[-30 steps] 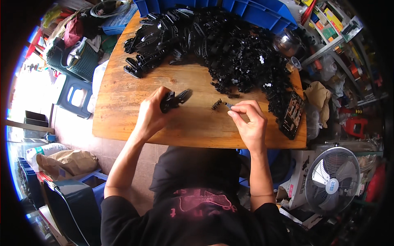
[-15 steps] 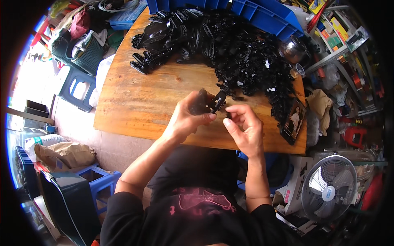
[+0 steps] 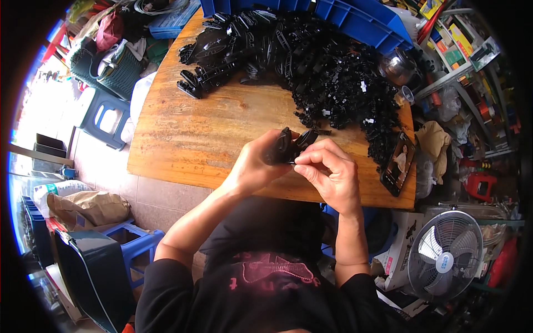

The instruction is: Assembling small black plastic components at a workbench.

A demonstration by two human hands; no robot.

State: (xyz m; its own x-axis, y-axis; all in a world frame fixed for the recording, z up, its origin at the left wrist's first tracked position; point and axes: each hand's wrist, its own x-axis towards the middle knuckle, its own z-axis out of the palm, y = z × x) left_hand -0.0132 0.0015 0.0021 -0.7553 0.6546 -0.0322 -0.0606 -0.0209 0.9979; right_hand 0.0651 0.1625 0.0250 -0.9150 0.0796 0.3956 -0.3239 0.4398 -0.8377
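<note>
Black parts (image 3: pixel 283 143) in the left hand (image 3: pixel 254 165), lower ends hidden.

The left hand (image 3: pixel 256 165), earlier well apart from the right hand (image 3: pixel 333 173), now sits just beside it; right thumb and forefinger, parted half a second ago, pinch together at the black parts (image 3: pixel 284 143).

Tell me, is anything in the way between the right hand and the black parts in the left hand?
Nothing visible: the fingers of the right hand are close beside the black parts in the left hand; contact is unclear. The black pile lies farther back on the table.
</note>
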